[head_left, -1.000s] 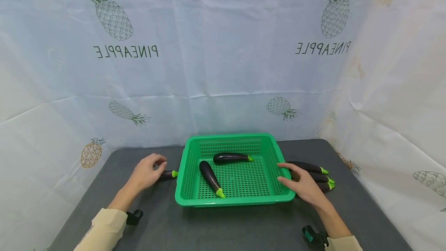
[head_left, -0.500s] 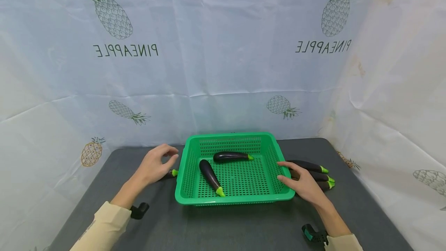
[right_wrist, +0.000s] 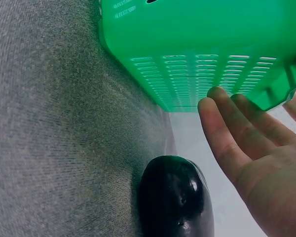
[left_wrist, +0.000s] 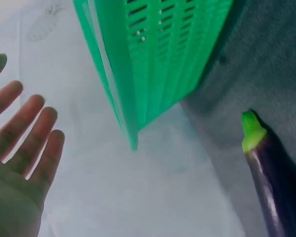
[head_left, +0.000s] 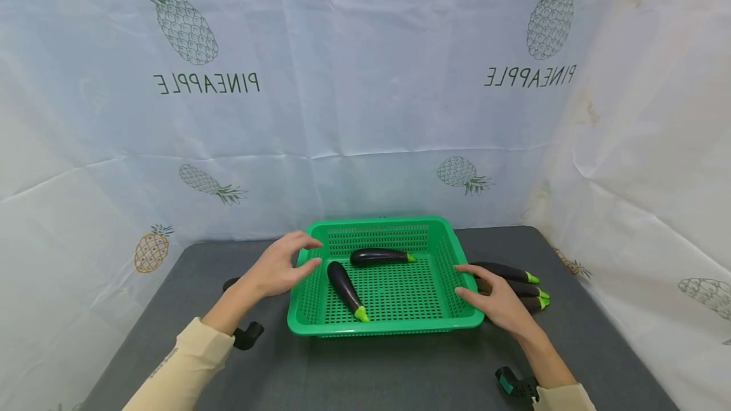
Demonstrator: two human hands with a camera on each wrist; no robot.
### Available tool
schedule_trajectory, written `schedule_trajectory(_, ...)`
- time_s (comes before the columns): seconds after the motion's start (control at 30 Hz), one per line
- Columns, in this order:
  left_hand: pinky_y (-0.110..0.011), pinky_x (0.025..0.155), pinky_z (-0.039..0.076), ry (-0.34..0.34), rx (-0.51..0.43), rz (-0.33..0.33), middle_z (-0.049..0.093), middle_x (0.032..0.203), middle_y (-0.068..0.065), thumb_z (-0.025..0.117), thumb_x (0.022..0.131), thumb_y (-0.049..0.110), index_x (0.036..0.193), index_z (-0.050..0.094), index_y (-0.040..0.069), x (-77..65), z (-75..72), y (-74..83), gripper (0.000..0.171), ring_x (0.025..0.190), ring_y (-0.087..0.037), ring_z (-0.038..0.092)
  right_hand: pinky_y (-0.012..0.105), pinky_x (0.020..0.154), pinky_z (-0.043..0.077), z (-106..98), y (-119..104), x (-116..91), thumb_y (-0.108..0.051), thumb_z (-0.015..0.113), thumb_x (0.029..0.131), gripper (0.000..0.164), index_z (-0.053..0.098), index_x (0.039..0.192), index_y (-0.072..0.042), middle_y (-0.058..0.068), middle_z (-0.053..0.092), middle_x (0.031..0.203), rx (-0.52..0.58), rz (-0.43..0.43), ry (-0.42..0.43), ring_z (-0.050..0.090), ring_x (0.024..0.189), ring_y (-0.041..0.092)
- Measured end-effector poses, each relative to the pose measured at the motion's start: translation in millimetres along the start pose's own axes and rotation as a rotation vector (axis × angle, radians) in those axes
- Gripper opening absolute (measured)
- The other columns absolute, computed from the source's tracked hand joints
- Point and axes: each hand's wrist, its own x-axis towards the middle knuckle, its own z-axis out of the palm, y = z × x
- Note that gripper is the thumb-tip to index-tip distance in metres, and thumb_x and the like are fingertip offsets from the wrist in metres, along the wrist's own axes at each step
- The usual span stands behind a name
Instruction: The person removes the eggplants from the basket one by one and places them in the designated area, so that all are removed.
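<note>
A green plastic basket with slotted walls holds two eggplants: one lies crosswise at the back, the other slants at the left. My left hand hovers at the basket's left rim, fingers spread and holding nothing; its bare palm shows in the left wrist view. On the table left of the basket lies an eggplant, mostly hidden behind that hand in the head view. My right hand holds the basket's right rim, with thumb and forefinger over it and other fingers against the outer wall.
Three eggplants lie beside the basket's right wall, partly behind my right hand. Beneath everything is a dark grey table. White curtains with pineapple prints stand at the back and sides.
My left hand has moved right, from above the left eggplant to the basket's left rim, and its fingers have spread. My right hand, the basket and its eggplants have stayed put.
</note>
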Motion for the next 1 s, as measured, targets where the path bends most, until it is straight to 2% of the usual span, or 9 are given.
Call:
schedule_trajectory(0.2, -0.051, 0.095, 0.049, -0.1, -0.018, -0.007, 0.062, 0.124, -0.001, 0.069, 0.099, 0.028, 0.126, 0.068, 0.015, 7.7, 10.7, 6.9, 0.03, 0.116, -0.026, 0.06, 0.035, 0.081, 0.055, 0, 2, 0, -0.02, 0.067, 0.101, 0.05, 0.053, 0.147, -0.009, 0.023, 0.046, 0.151, 0.011, -0.002, -0.009, 0.063, 0.116, 0.023)
schedule_trajectory(0.43, -0.054, 0.098, 0.047, -0.211, -0.026, -0.013, 0.058, 0.132, -0.004, 0.064, 0.101, 0.032, 0.128, 0.067, 0.016, 11.4, 24.4, 15.1, 0.032, 0.124, -0.028, 0.055, 0.034, 0.079, 0.055, 0, 2, 0, -0.019, 0.067, 0.1, 0.05, 0.053, 0.147, -0.008, 0.024, 0.046, 0.15, 0.018, -0.01, -0.01, 0.064, 0.111, 0.015)
schedule_trajectory(0.67, -0.055, 0.101, 0.045, -0.312, -0.024, -0.034, 0.056, 0.137, -0.007, 0.061, 0.102, 0.034, 0.132, 0.065, 0.016, 14.6, 36.1, 20.8, 0.035, 0.128, -0.03, 0.052, 0.034, 0.078, 0.055, -1, 1, 0, -0.02, 0.068, 0.1, 0.05, 0.053, 0.147, -0.009, 0.024, 0.046, 0.15, 0.022, -0.005, -0.008, 0.064, 0.111, 0.015)
schedule_trajectory(1.0, -0.057, 0.104, 0.042, -0.439, 0.02, -0.058, 0.053, 0.143, -0.011, 0.063, 0.101, 0.031, 0.136, 0.063, 0.014, 22.0, 50.1, 21.2, 0.039, 0.133, -0.035, 0.049, 0.034, 0.078, 0.054, 0, 2, 0, -0.02, 0.068, 0.1, 0.05, 0.053, 0.147, -0.01, 0.023, 0.046, 0.15, 0.017, -0.002, -0.01, 0.065, 0.11, 0.016)
